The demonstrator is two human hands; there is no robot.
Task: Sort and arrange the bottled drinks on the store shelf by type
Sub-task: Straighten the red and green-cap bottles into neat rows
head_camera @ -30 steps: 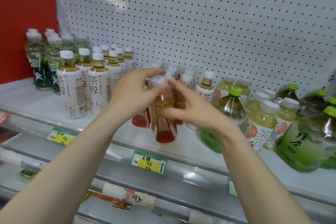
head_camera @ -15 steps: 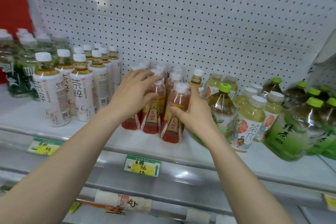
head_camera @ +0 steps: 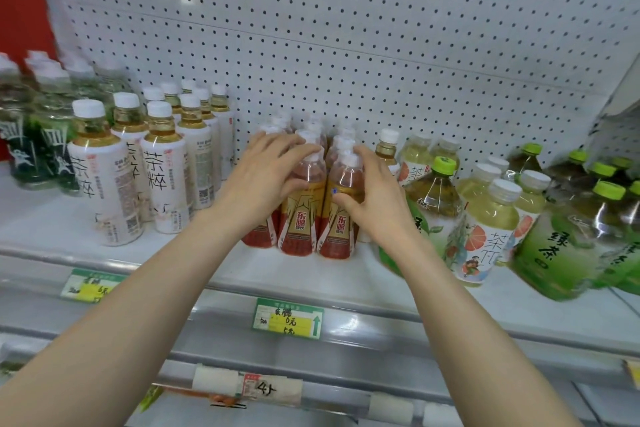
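Several small red-and-gold-labelled bottles with white caps stand in rows at the middle of the shelf. My left hand lies over the front left ones, its fingers stretched nearly straight across the necks and caps. My right hand grips the front right red-labelled bottle, thumb on its front and fingers behind its neck. All these bottles stand upright and close together.
White-labelled tea bottles stand to the left, with dark-green-labelled bottles beyond them. To the right are a green-capped bottle, grapefruit tea bottles and large green tea bottles. A price tag hangs on the shelf edge. Pegboard backs the shelf.
A red-labelled bottle that was held up in front has been set down at the front right of its group. Both hands have closed in on the front row.
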